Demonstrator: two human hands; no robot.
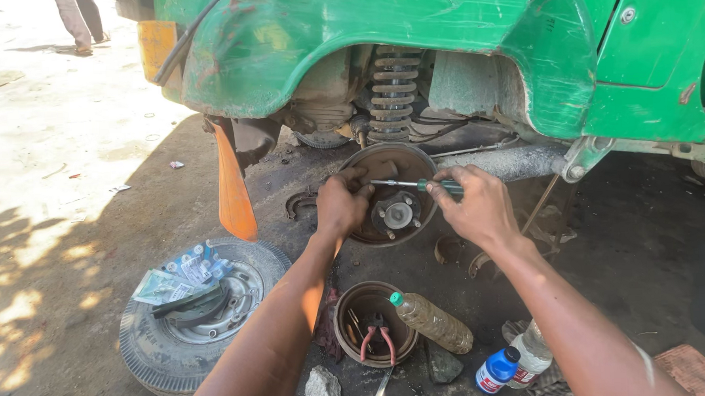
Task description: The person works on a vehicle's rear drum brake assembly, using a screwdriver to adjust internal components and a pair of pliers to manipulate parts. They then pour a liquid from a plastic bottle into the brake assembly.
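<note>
A round, rust-brown brake backing plate (pixel 403 166) with a grey hub and studs at its centre is seen under the green vehicle's wheel arch (pixel 472 26), below a coil spring (pixel 393 89). Its upper left rim is gripped by the left hand (pixel 340 205). A green-handled screwdriver (pixel 415 185) is clenched in the right hand (pixel 475 207), its tip laid against the plate.

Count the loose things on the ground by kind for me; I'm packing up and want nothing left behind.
Bottles: 3, namely the amber bottle, the blue-capped bottle and the clear bottle.
Wheels: 1, the removed wheel.
Drums: 1, the brake drum.
Pliers: 1, the red-handled pliers in the drum.
Stones: 1, the stone.
Total: 7.
</note>
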